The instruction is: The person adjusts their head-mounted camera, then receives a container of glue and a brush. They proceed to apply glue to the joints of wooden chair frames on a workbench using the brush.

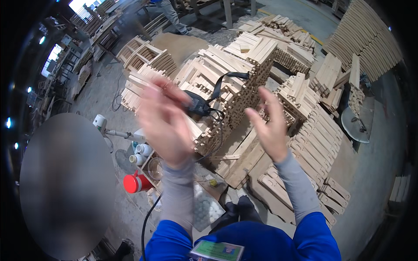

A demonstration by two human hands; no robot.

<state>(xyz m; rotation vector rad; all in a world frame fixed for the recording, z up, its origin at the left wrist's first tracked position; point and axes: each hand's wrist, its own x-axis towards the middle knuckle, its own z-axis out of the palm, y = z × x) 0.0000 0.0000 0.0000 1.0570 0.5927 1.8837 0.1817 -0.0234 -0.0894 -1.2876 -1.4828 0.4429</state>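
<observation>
Both my hands are raised in front of me, palms facing each other, fingers spread and empty. My left hand (163, 119) is motion-blurred and hangs above the left end of a big stack of slotted wooden slats (237, 74). My right hand (270, 126) is sharper and sits over the right side of the same stack. A small black device with a black strap (200, 103) lies on the stack between the hands, a cable running down from it. Neither hand touches it.
More piles of wooden parts (313, 143) spread to the right and behind. Curved wooden pieces (365, 43) lean at the far right. White bottles (140, 153) and a red container (134, 182) stand at lower left. A person (172, 15) stands far back.
</observation>
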